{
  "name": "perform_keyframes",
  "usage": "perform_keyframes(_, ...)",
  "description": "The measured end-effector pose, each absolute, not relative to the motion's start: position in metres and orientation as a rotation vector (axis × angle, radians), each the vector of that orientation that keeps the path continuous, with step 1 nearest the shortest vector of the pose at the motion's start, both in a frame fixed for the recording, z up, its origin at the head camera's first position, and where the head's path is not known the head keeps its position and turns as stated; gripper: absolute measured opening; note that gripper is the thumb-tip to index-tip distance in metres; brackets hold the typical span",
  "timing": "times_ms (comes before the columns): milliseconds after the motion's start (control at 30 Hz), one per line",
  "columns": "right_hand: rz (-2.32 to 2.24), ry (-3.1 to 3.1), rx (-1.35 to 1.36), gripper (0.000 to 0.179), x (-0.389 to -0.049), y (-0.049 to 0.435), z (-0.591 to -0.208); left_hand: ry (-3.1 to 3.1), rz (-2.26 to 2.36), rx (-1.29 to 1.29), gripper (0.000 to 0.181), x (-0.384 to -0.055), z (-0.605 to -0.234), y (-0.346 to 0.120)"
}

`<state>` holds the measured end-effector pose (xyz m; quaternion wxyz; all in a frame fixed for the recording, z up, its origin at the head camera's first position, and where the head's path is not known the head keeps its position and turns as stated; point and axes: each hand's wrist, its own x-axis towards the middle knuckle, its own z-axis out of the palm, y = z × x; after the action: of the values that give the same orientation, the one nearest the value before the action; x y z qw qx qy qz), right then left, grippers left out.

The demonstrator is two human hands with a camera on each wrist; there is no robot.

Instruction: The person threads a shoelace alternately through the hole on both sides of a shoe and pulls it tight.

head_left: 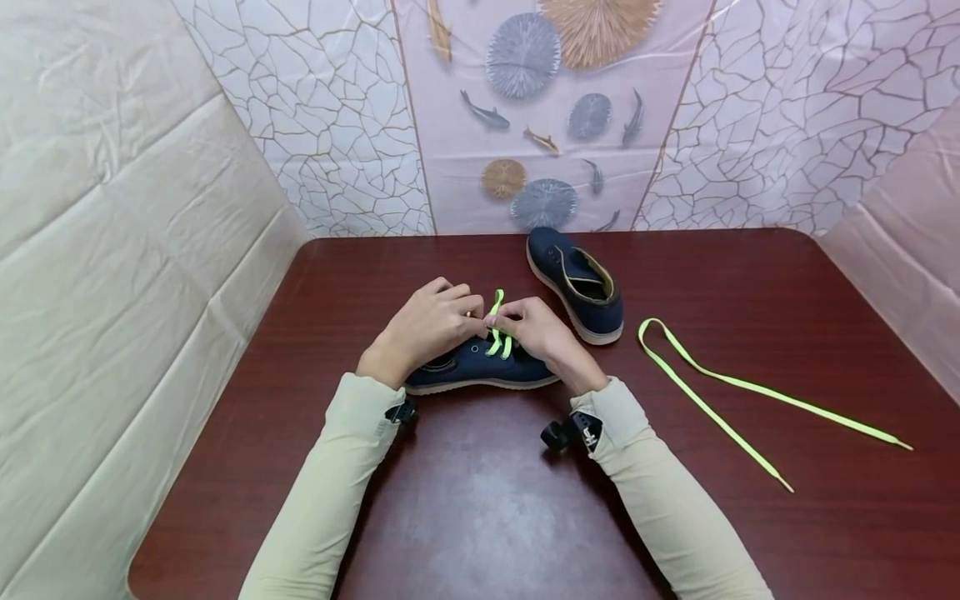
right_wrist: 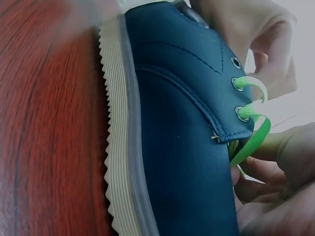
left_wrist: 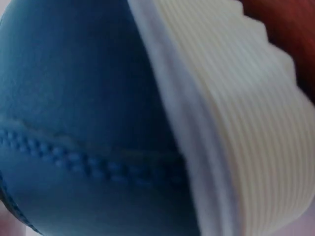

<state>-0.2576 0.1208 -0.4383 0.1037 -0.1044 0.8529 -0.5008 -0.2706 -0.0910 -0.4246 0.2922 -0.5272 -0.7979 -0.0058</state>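
Observation:
A navy blue shoe (head_left: 480,367) with a pale ribbed sole stands sideways on the table, between both hands. A neon green shoelace (head_left: 497,340) runs through its front eyelets, with a loop standing up above them. My left hand (head_left: 431,327) reaches over the shoe's opening, fingers curled and fingertips pinched at the lace near the eyelets. From the toe side, my right hand (head_left: 542,333) pinches the lace between thumb and fingers. The right wrist view shows the lace (right_wrist: 256,140) bending out of two eyelets; the left wrist view is filled by the shoe's blue upper (left_wrist: 83,93).
A second navy shoe (head_left: 577,283), with no lace showing in its eyelets, stands behind to the right. Another neon green shoelace (head_left: 720,379) lies folded in a bend on the right of the dark red-brown table (head_left: 480,508). Patterned cloth walls (head_left: 360,125) enclose the back and sides.

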Motion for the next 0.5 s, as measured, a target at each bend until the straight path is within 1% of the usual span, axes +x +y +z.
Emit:
perform_keyframes(133, -1.493, 2.449, -0.278, 0.024, -0.261, 0.115, -0.437, -2.208, 0.058, -1.358, 0.016, -0.266, -0.419, -0.096)
perform_keyframes(267, -1.483, 2.407, -0.307, 0.024, -0.261, 0.114, -0.439, -2.248, 0.084, -1.33, 0.019, -0.264, -0.418, -0.098)
perform_keyframes(500, -1.538, 2.312, -0.358, 0.022, -0.266, 0.127, -0.449, -2.187, 0.128, -1.402, 0.01, -0.267, -0.426, -0.094)
